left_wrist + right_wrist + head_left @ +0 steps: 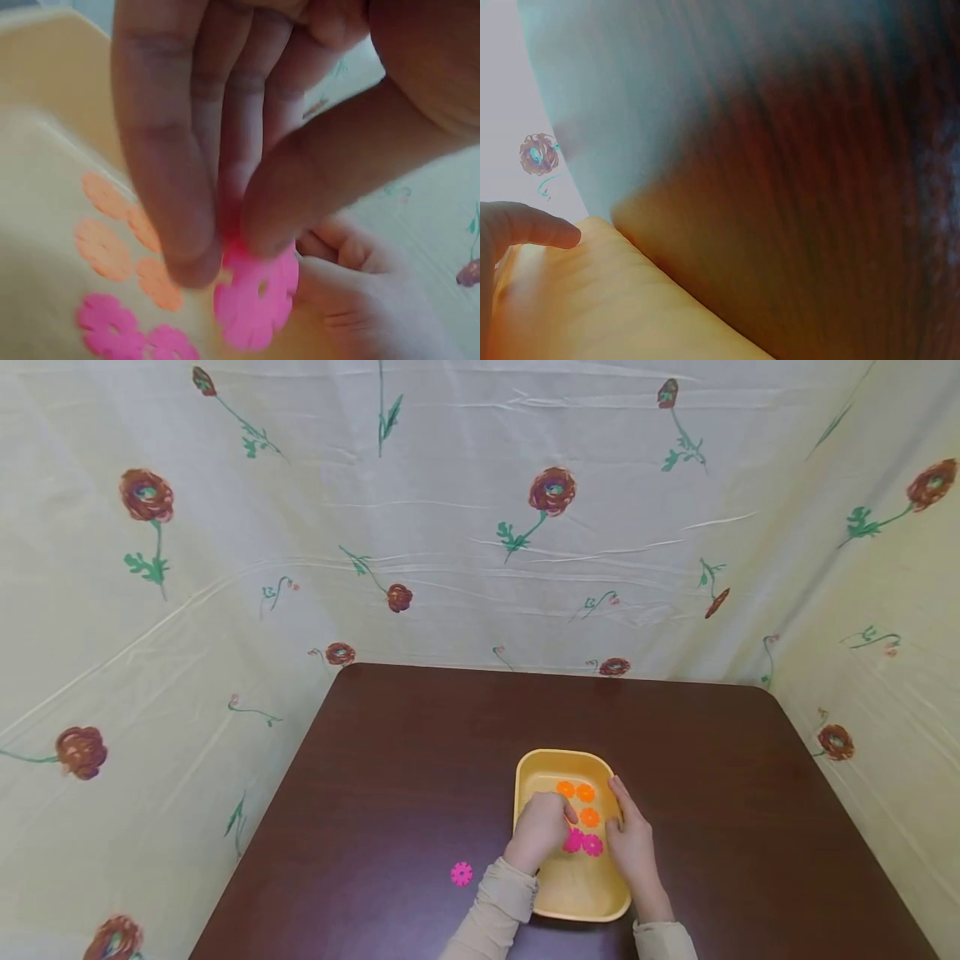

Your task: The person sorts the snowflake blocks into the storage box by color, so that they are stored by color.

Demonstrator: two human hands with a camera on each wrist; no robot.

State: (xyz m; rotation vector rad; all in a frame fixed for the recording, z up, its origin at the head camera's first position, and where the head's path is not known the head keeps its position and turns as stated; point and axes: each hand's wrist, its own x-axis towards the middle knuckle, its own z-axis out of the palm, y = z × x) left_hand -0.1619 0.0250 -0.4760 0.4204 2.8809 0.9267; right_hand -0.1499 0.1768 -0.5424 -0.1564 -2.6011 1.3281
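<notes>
Pink plastic flower disc (pixel 256 300), thin, flat and scalloped with a centre hole, pinched by its top edge between thumb and fingers (pixel 180 225) of the left hand (pixel 542 831), low over the yellow tray (pixel 525 777). Right hand (pixel 633 843) lies straight-fingered along the tray's right rim. Lowering it flat beside the pink pair (pixel 583 843), clear of the three orange discs (pixel 581 802), would seem best. Another pink disc (pixel 461 873) lies on the glossy brown desk (pixel 390 760).

Staged recording booth, prob. indoors: floral cloth (pixel 480 527) draped round a dark wooden table (pixel 390 777).
</notes>
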